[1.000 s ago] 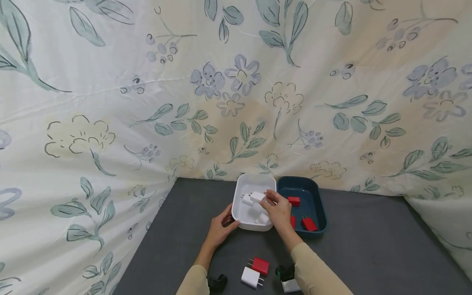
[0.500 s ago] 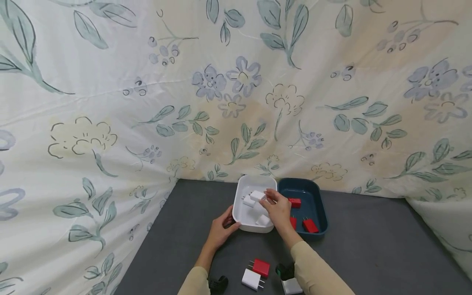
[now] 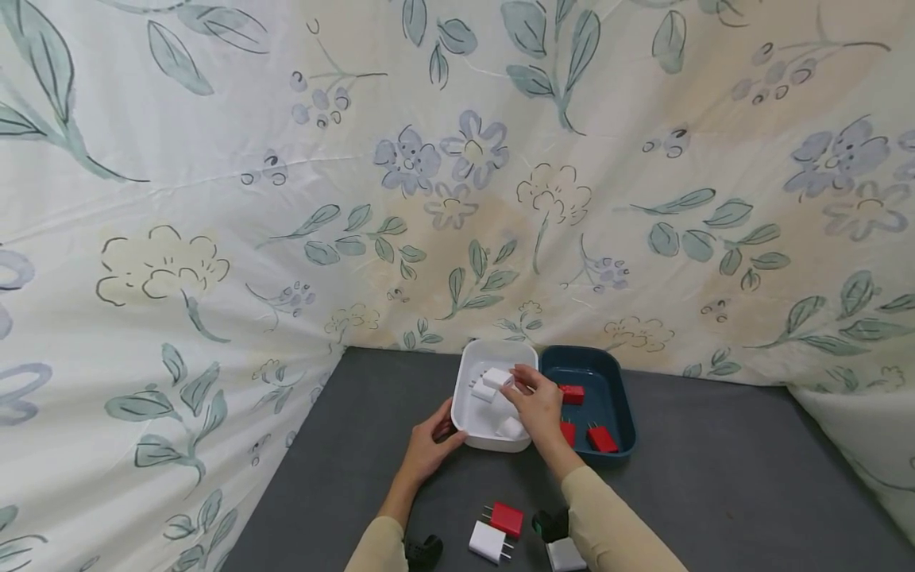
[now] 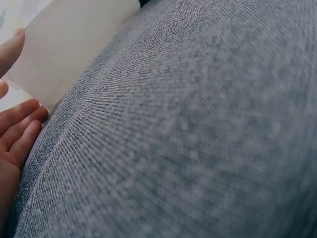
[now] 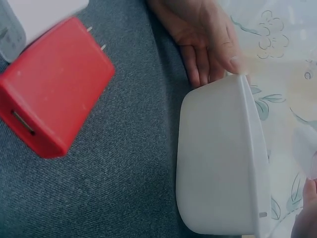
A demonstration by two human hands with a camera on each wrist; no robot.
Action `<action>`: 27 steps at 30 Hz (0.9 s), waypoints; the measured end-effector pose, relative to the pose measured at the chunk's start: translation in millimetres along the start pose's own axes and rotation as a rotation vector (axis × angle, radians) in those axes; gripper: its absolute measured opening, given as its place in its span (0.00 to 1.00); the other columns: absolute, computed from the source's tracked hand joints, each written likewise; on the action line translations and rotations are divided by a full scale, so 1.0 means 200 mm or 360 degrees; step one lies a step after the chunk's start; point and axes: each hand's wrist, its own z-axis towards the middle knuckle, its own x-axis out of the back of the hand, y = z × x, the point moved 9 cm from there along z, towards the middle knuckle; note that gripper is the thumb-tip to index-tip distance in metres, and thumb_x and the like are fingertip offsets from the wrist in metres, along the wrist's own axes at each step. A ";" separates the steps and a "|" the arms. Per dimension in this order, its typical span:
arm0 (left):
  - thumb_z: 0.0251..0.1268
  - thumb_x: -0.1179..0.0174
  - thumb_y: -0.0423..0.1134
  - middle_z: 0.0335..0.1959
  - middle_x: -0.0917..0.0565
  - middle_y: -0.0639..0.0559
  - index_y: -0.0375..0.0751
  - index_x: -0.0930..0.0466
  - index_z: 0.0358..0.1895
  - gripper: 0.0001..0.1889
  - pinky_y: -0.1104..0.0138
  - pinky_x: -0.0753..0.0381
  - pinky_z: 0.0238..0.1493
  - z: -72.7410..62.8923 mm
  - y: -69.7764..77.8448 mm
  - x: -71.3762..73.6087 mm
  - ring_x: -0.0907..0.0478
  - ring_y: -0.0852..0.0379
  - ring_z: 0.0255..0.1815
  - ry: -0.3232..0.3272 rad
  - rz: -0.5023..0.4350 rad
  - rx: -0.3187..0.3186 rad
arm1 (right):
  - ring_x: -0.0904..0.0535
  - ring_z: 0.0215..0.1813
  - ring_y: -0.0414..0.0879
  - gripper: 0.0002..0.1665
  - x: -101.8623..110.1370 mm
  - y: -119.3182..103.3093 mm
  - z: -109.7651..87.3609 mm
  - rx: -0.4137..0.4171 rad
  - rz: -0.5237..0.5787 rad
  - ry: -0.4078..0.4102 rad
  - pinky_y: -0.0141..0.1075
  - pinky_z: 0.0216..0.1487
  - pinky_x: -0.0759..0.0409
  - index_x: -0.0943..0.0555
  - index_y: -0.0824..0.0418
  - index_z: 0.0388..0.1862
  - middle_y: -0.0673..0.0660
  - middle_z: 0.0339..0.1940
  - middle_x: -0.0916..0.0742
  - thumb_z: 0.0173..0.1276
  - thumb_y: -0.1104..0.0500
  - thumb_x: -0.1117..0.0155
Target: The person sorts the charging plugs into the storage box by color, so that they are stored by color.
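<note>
My right hand (image 3: pixel 539 403) pinches a white charger plug (image 3: pixel 496 379) over the inside of a white plastic bin (image 3: pixel 468 425); whether the plug touches those beneath is unclear. Another white charger (image 3: pixel 483 391) with prongs lies beside it, and a further one (image 3: pixel 511 428) lies near the front wall. At the bin's front left corner, my left hand (image 3: pixel 427 445) holds on, thumb at the rim and fingers along the outer side. The right wrist view shows this left hand (image 5: pixel 208 47) at the bin's corner; only fingertips of my right hand (image 5: pixel 308 210) appear there.
A dark blue bin (image 3: pixel 608 373) with several red chargers (image 3: pixel 602 438) adjoins the white one. Nearer on the grey table (image 3: pixel 715 477) lie a red charger (image 3: pixel 506 519), a white charger (image 3: pixel 489 542) and another white one (image 3: pixel 565 554) partly behind the right sleeve. Floral cloth (image 3: pixel 465 183) hangs behind.
My right hand and the pinched charger have shifted very slightly left inside the bin. The left hand keeps its place; the whole view has dropped a little.
</note>
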 end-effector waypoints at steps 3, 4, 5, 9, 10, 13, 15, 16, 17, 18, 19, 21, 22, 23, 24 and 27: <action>0.63 0.34 0.44 0.63 0.22 0.37 0.41 0.37 0.73 0.36 0.54 0.19 0.58 0.00 0.01 0.00 0.21 0.41 0.60 -0.0003 0.0011 0.0008 | 0.16 0.56 0.51 0.27 -0.01 -0.01 0.00 0.0018 -0.0018 0.0000 0.36 0.55 0.19 0.18 0.57 0.56 0.58 0.53 0.13 0.55 0.63 0.24; 0.63 0.34 0.44 0.63 0.22 0.37 0.41 0.37 0.73 0.36 0.54 0.19 0.58 0.00 0.01 0.00 0.21 0.42 0.61 -0.0003 0.0009 0.0013 | 0.16 0.56 0.51 0.27 -0.01 -0.01 0.00 0.0027 -0.0021 0.0002 0.37 0.55 0.19 0.17 0.57 0.56 0.58 0.53 0.13 0.55 0.63 0.24; 0.63 0.34 0.44 0.63 0.22 0.37 0.41 0.37 0.73 0.36 0.55 0.19 0.59 0.00 0.01 0.00 0.21 0.42 0.61 -0.0002 0.0007 0.0023 | 0.16 0.56 0.50 0.27 -0.01 -0.01 0.00 0.0032 -0.0023 0.0003 0.37 0.55 0.18 0.17 0.57 0.56 0.58 0.53 0.12 0.55 0.63 0.24; 0.62 0.33 0.42 0.62 0.21 0.38 0.42 0.36 0.73 0.36 0.54 0.19 0.59 0.00 0.00 0.00 0.21 0.44 0.61 0.0007 0.0008 0.0045 | 0.16 0.56 0.50 0.27 -0.02 -0.01 0.01 0.0031 -0.0007 0.0000 0.37 0.55 0.18 0.17 0.57 0.56 0.58 0.53 0.12 0.55 0.63 0.23; 0.62 0.33 0.42 0.62 0.21 0.38 0.42 0.36 0.73 0.36 0.53 0.19 0.59 0.00 0.00 0.00 0.21 0.44 0.61 0.0012 0.0009 0.0047 | 0.16 0.56 0.50 0.28 -0.02 -0.01 0.01 0.0028 -0.0001 -0.0006 0.37 0.55 0.19 0.18 0.57 0.56 0.58 0.53 0.12 0.55 0.63 0.23; 0.62 0.33 0.39 0.61 0.21 0.36 0.40 0.36 0.72 0.35 0.49 0.21 0.58 0.00 0.02 0.00 0.21 0.40 0.60 0.0025 0.0001 0.0042 | 0.17 0.57 0.50 0.29 -0.03 -0.01 0.01 0.0035 0.0005 -0.0023 0.36 0.56 0.19 0.19 0.58 0.57 0.58 0.53 0.12 0.55 0.63 0.24; 0.62 0.34 0.37 0.61 0.22 0.33 0.36 0.36 0.72 0.35 0.46 0.21 0.58 0.00 0.08 0.01 0.22 0.37 0.59 0.0014 -0.0010 0.0028 | 0.17 0.57 0.51 0.29 -0.03 -0.01 0.01 0.0054 0.0011 -0.0032 0.36 0.56 0.19 0.19 0.60 0.57 0.59 0.52 0.12 0.55 0.64 0.24; 0.62 0.34 0.36 0.61 0.22 0.32 0.34 0.37 0.72 0.35 0.45 0.22 0.58 0.00 0.10 0.01 0.22 0.36 0.60 0.0002 -0.0017 0.0025 | 0.17 0.56 0.51 0.29 -0.03 -0.01 0.01 0.0065 0.0008 -0.0038 0.36 0.56 0.19 0.19 0.60 0.57 0.60 0.52 0.12 0.55 0.64 0.24; 0.62 0.34 0.36 0.61 0.22 0.30 0.32 0.37 0.72 0.35 0.45 0.23 0.58 -0.01 0.13 0.02 0.23 0.35 0.59 -0.0012 -0.0025 0.0020 | 0.16 0.56 0.51 0.28 -0.03 -0.01 0.01 0.0075 0.0008 -0.0043 0.36 0.55 0.19 0.18 0.61 0.57 0.60 0.52 0.12 0.55 0.64 0.24; 0.63 0.34 0.36 0.61 0.23 0.29 0.30 0.38 0.71 0.36 0.44 0.23 0.58 -0.01 0.16 0.02 0.23 0.33 0.60 -0.0034 -0.0028 0.0019 | 0.16 0.56 0.52 0.27 -0.03 -0.01 0.01 0.0082 0.0013 -0.0049 0.36 0.55 0.19 0.18 0.61 0.56 0.60 0.51 0.12 0.55 0.65 0.24; 0.63 0.35 0.36 0.61 0.24 0.28 0.29 0.39 0.71 0.36 0.44 0.23 0.59 -0.01 0.18 0.02 0.24 0.33 0.60 -0.0057 -0.0023 0.0020 | 0.16 0.55 0.52 0.27 -0.02 -0.01 0.01 0.0085 0.0013 -0.0055 0.36 0.55 0.19 0.18 0.61 0.56 0.60 0.51 0.12 0.55 0.64 0.24; 0.64 0.35 0.37 0.62 0.25 0.27 0.28 0.40 0.72 0.36 0.44 0.24 0.59 -0.01 0.20 0.02 0.24 0.33 0.61 -0.0091 -0.0015 0.0029 | 0.15 0.55 0.52 0.26 -0.02 0.00 0.01 0.0080 0.0007 -0.0065 0.36 0.54 0.19 0.18 0.60 0.55 0.60 0.51 0.12 0.56 0.64 0.25; 0.64 0.35 0.37 0.62 0.25 0.28 0.28 0.40 0.72 0.36 0.45 0.24 0.60 -0.01 0.20 0.02 0.25 0.33 0.61 -0.0099 -0.0010 0.0033 | 0.15 0.54 0.52 0.25 -0.02 0.01 0.01 0.0076 0.0006 -0.0069 0.36 0.54 0.19 0.18 0.60 0.55 0.60 0.51 0.12 0.56 0.64 0.25; 0.64 0.35 0.37 0.62 0.25 0.28 0.28 0.40 0.72 0.36 0.45 0.24 0.60 -0.01 0.19 0.02 0.24 0.33 0.61 -0.0099 -0.0009 0.0031 | 0.15 0.54 0.52 0.25 -0.02 0.01 0.01 0.0074 0.0010 -0.0072 0.36 0.54 0.19 0.18 0.61 0.55 0.61 0.51 0.12 0.57 0.65 0.25; 0.64 0.35 0.37 0.62 0.25 0.28 0.28 0.40 0.72 0.36 0.45 0.24 0.60 -0.01 0.18 0.02 0.25 0.33 0.61 -0.0092 -0.0017 0.0034 | 0.15 0.53 0.52 0.25 -0.01 0.02 0.01 0.0070 0.0014 -0.0074 0.36 0.54 0.19 0.18 0.61 0.55 0.61 0.50 0.12 0.57 0.65 0.26; 0.63 0.34 0.37 0.62 0.24 0.29 0.32 0.39 0.72 0.36 0.44 0.24 0.60 -0.01 0.11 0.01 0.23 0.34 0.61 -0.0036 -0.0029 0.0035 | 0.14 0.53 0.53 0.25 0.00 0.03 0.01 0.0064 0.0019 -0.0073 0.36 0.53 0.18 0.18 0.61 0.55 0.61 0.50 0.12 0.57 0.65 0.26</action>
